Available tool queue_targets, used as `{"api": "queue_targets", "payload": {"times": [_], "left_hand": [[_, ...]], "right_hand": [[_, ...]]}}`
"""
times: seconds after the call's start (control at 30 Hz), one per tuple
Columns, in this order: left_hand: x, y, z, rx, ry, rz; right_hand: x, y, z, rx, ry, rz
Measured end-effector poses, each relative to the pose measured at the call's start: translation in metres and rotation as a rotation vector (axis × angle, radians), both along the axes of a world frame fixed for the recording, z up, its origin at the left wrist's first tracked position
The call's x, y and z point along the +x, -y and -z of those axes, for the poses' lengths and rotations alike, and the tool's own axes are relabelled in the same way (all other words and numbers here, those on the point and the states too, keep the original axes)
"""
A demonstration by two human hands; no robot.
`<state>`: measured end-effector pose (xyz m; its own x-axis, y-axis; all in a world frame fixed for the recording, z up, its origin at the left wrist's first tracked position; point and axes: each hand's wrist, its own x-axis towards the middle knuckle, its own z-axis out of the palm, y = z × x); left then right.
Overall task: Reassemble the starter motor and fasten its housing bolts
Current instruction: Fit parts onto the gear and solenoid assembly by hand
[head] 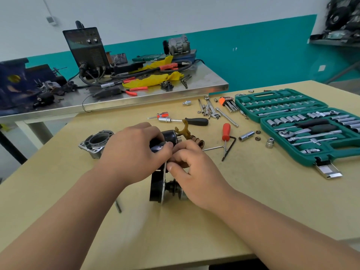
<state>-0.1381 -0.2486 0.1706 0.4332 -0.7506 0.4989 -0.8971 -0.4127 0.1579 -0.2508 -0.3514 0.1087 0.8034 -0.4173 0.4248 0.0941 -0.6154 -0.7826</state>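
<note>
Your left hand [132,151] gripped the black motor [155,184] and covered its middle; only the lower end and a dark cylinder tip beyond your knuckles showed. Your right hand [194,170] pinched at the motor's plate edge, and any small part between the fingertips was hidden. Your left forearm lay over a metal rod [118,206], with one end visible. The socket case [288,93] ran off the right edge. The shelf clutter [339,20] was too blurred to name.

Single wide-angle camera, worn on the head, looks forward and down across the wooden table [253,201] at close range. The left hand [132,151] and right hand [194,168] meet on the starter motor [154,184] mid-frame, with the teal-and-white wall [253,55] far beyond.
</note>
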Motion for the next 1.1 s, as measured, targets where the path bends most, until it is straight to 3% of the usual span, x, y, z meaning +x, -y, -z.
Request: {"api": "queue_targets", "payload": {"times": [0.23, 0.6, 0.83, 1.1], "left_hand": [[-0.015, 0.005, 0.001, -0.093, 0.205, 0.022], [-0.017, -0.008, -0.003, 0.191, 0.348, -0.051], [-0.01, -0.013, -0.008, 0.307, 0.341, 0.058], [-0.007, -0.025, -0.008, 0.284, 0.253, 0.117]], "right_hand": [[0.0, 0.014, 0.0, -0.131, 0.094, -0.012], [-0.006, 0.008, 0.005, -0.155, 0.171, -0.043], [-0.008, 0.004, 0.003, 0.02, 0.102, -0.117], [-0.007, -0.001, 0.003, -0.044, 0.168, -0.127]]}}
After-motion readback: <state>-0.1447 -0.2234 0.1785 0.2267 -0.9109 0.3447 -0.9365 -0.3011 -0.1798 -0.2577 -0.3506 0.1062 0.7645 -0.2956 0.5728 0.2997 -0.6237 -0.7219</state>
